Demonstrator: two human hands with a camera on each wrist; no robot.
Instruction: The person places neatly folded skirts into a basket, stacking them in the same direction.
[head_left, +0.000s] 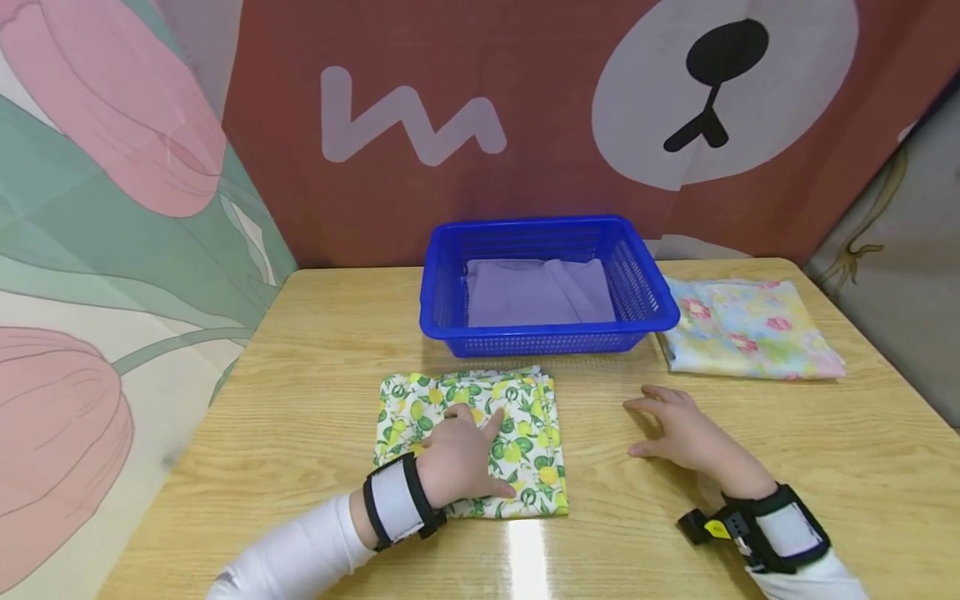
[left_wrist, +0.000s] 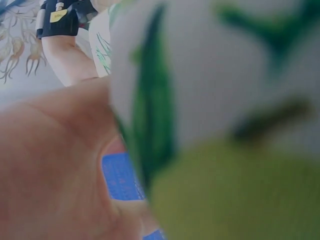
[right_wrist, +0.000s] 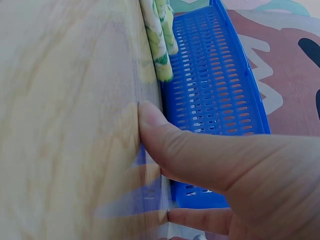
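A folded white cloth with a lemon and leaf print (head_left: 517, 442) lies on the wooden table (head_left: 315, 392) in front of a blue plastic basket (head_left: 645, 292). My left hand (head_left: 461, 458) rests flat on this cloth with its fingers spread. In the left wrist view the lemon cloth (left_wrist: 225, 110) fills the picture, blurred and very close. My right hand (head_left: 675, 429) lies open on the bare table to the right of the cloth, fingertips on the wood. Its thumb (right_wrist: 165, 135) shows in the right wrist view, touching the table near the basket wall (right_wrist: 215, 85).
A folded lilac cloth (head_left: 536, 292) lies inside the basket. A folded pastel floral cloth (head_left: 750, 329) sits on the table to the basket's right. Printed fabric backdrops hang behind and on both sides of the table.
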